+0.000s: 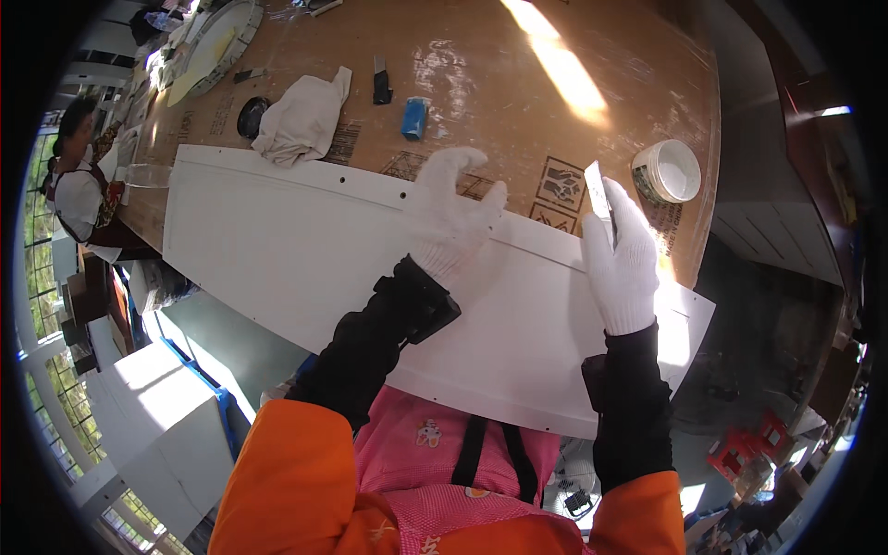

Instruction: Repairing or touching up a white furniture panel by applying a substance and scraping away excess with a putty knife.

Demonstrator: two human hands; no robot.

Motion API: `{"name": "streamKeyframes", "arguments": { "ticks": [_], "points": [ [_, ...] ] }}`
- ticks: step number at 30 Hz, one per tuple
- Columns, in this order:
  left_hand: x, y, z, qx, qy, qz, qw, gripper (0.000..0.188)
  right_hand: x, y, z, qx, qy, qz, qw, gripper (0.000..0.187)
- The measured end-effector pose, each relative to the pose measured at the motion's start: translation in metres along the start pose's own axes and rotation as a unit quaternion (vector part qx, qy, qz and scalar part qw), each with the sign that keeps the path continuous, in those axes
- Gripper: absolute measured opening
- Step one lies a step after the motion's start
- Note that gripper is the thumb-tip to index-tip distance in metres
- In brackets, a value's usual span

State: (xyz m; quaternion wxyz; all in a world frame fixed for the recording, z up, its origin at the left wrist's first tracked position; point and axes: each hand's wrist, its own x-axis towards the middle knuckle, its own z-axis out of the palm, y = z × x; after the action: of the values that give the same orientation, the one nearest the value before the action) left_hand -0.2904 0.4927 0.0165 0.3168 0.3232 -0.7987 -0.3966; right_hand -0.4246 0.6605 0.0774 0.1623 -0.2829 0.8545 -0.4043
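A long white panel (305, 250) with small holes along its edges lies across the near side of the cardboard-covered table. My left hand (455, 211), in a white knit glove, hovers at the panel's far edge with thumb and fingers apart, holding nothing. In my right hand (624, 254), also gloved, is a putty knife (598, 191). Its pale flat blade points up and away from me, and its handle is mostly hidden by the fingers. Just right of that hand stands an open round tub (668, 173) with white material inside.
Beyond the panel lie a blue block (414, 118), a black-handled scraper (381, 83), a crumpled pale cloth (305, 118) and a round black object (252, 117). Another person (83, 185) is at the table's left end. Red stools (745, 449) stand at lower right.
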Motion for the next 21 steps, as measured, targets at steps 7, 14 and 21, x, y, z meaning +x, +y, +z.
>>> {"name": "streamKeyframes", "arguments": {
  "ticks": [7, 14, 21],
  "points": [
    [0.117, -0.109, -0.139, 0.546, 0.01, -0.191, 0.815, 0.076, 0.073, 0.018, 0.057, -0.148, -0.018, 0.008, 0.989, 0.043],
    [0.059, -0.074, -0.171, -0.105, 0.1, -0.202, 0.968, 0.024, 0.005, -0.026, 0.047, -0.025, 0.099, -0.153, 0.983, 0.079],
    [-0.137, -0.002, -0.076, -0.117, -0.254, -0.234, 0.931, 0.074, -0.087, -0.066, 0.02, 0.126, -0.04, -0.101, 0.986, 0.055]
  ]
}}
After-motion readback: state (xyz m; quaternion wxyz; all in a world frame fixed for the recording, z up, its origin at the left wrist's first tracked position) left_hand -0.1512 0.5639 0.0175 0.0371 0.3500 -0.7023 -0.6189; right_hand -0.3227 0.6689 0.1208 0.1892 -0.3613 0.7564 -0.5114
